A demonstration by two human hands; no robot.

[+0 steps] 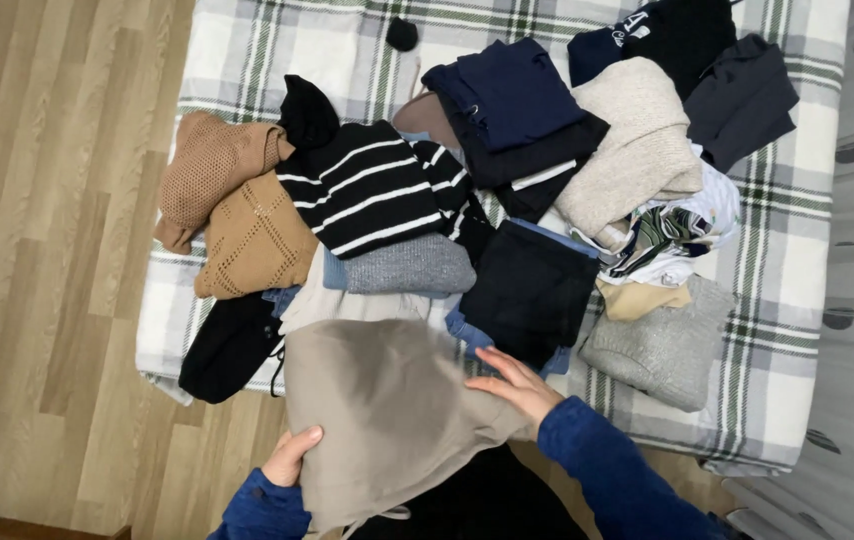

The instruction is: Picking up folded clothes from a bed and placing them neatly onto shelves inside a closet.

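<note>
Taupe garment [387, 410], plain soft fabric, loosely spread, draped over the plaid bed's near edge

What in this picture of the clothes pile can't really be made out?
- Taupe garment, head view: its lower end is cut off by the bottom edge, so its kind is unclear.
- Left hand: fingers curl under the cloth, mostly hidden.
- Jeans: only a blue strip shows beneath the black folded garment.
- Plaid blanket: clothes cover its middle.
- Right hand lies flat and is fully visible.

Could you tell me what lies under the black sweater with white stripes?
Under the black sweater with white stripes a folded grey knit and a tan openwork knit show; anything deeper is covered.
</note>
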